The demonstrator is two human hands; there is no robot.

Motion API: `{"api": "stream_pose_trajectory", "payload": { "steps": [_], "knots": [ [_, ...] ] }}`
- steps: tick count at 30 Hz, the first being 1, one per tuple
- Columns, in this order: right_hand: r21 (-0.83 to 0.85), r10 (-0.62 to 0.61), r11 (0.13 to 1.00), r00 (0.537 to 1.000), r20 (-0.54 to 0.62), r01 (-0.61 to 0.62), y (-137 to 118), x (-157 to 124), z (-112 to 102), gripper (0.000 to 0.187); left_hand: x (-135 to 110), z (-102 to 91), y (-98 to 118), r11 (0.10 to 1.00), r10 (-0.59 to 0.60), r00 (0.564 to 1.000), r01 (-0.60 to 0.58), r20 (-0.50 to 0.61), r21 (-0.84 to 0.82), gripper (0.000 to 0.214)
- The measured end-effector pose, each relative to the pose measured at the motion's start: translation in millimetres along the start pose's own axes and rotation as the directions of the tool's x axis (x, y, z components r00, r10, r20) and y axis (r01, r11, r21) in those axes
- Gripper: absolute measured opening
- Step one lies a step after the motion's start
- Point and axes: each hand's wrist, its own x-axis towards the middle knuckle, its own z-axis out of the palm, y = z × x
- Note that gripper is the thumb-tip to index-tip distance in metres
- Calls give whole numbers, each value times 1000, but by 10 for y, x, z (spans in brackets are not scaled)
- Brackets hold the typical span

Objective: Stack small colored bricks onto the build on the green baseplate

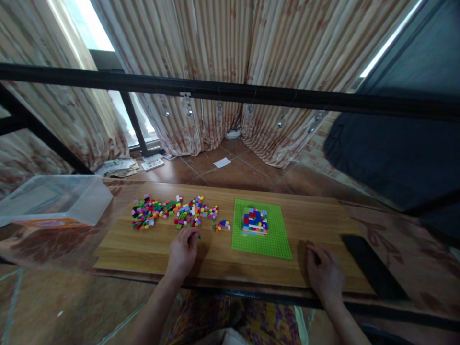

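Both bare forearms reach forward, well apart. The left hand (183, 251) is stretched further out, palm down, its fingers drawn together at the tips. The right hand (323, 274) lies nearer in, palm down, fingers loosely curled.

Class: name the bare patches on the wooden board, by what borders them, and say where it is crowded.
Bare: the near strip between left hand and right hand; also right of the green baseplate. Crowded: the loose bricks, far left.

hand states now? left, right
Left hand: fingers curled at the loose bricks; grip cannot be told.
Right hand: loosely open, resting on the wooden board, holding nothing.
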Motion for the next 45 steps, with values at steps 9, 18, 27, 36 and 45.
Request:
{"api": "stream_pose_trajectory", "payload": {
  "steps": [9,18,27,36,45],
  "knots": [
    [-31,18,999,1000,-19,-19,17,-24,3,37,-43,114,134,1000,1,1000,-1,-13,-10,18],
    [-11,-6,1000,1000,-24,6,38,-28,1,35,-156,255,299,998,47,989,-52,144,30,20],
    [-47,1,999,1000,-18,-2,-13,-14,-33,38,23,557,572,976,88,950,-143,299,167,22],
    [-7,10,1000,999,-46,-10,-26,-31,-17,38,41,578,695,969,60,948,-131,313,208,15],
    [34,-8,999,998,-59,10,-33,-24,-16,36,178,738,1105,949,248,928,-290,278,123,21]
  ]
}}
